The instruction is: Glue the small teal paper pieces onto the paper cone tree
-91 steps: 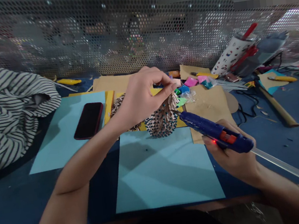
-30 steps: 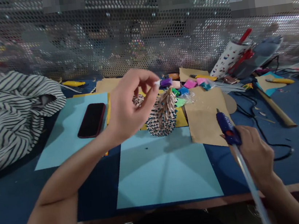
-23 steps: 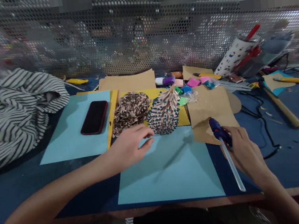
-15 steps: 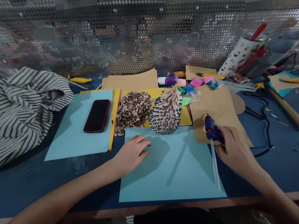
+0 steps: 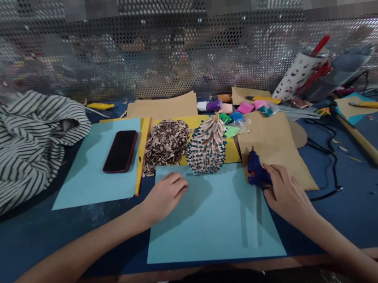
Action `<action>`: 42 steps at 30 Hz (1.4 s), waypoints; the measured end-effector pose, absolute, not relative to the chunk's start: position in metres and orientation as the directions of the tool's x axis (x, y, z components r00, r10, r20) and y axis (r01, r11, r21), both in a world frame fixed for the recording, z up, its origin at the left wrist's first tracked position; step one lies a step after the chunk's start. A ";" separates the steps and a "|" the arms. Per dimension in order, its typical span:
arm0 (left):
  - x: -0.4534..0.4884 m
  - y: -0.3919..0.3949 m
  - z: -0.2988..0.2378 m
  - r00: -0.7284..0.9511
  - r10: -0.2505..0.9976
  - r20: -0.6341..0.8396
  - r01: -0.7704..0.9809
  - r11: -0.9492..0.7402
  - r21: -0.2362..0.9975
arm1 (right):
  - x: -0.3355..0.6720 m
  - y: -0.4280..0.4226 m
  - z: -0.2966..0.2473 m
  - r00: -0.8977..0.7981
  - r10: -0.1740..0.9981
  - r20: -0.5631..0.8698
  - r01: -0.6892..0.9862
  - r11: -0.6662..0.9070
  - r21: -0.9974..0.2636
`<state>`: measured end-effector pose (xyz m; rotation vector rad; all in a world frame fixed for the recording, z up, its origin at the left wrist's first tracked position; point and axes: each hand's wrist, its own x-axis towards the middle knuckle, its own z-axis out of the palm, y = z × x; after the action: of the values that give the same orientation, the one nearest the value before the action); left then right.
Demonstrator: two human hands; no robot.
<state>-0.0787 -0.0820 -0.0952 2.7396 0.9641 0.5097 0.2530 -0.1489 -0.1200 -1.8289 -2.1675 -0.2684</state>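
At the left of the frame lies a crumpled cloth with dark and white stripes [image 5: 20, 154]. At the centre, a tan cone of folded pieces dotted with teal [image 5: 207, 148] rises above a pale blue paper sheet [image 5: 210, 222], beside a dark blue glue gun [image 5: 256, 170].

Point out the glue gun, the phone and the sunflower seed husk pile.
Glue gun [image 5: 256, 169], head view, on its blue body.
Phone [image 5: 120, 152], head view, on its dark screen.
Sunflower seed husk pile [image 5: 165, 145], head view, on the heap's middle.
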 end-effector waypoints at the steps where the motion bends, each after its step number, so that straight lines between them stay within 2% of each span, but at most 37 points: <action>1: -0.077 -0.080 -0.089 0.721 0.619 0.312 0.557 -0.785 0.272 | 0.252 -0.149 -0.120 -0.152 0.930 0.336 0.984 0.175 -0.037; 6: -0.057 -0.067 -0.042 0.574 0.445 0.687 0.474 -0.865 0.164 | 0.249 -0.150 -0.120 -0.184 0.917 0.353 0.980 0.199 -0.006; 11: -0.031 -0.053 -0.016 0.465 0.327 0.823 0.491 -0.868 0.067 | 0.248 -0.151 -0.120 -0.196 0.897 0.396 0.977 0.215 -0.003; 14: -0.022 -0.045 -0.016 0.466 0.255 0.848 0.491 -0.871 -0.007 | 0.248 -0.152 -0.121 -0.192 0.896 0.400 0.977 0.214 -0.012; 21: -0.018 -0.035 -0.025 0.473 0.193 0.859 0.508 -0.857 -0.087 | 0.249 -0.152 -0.124 -0.181 0.896 0.406 0.977 0.212 -0.031; 32: -0.022 -0.039 -0.028 0.460 0.127 0.879 0.504 -0.852 -0.141 | 0.251 -0.152 -0.127 -0.164 0.900 0.405 0.977 0.204 -0.057; 38: -0.028 -0.037 -0.034 0.565 0.015 0.825 0.493 -0.808 -0.323 | 0.252 -0.152 -0.128 -0.164 0.902 0.398 0.975 0.208 -0.071; 42: -0.031 -0.034 -0.035 0.591 0.019 0.807 0.519 -0.775 -0.362 | 0.252 -0.152 -0.127 -0.159 0.905 0.394 0.977 0.203 -0.071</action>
<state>-0.0306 -0.0342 -0.0351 3.2950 0.6254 1.6570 0.2516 -0.1524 -0.1271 -1.7634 -2.1352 -0.2831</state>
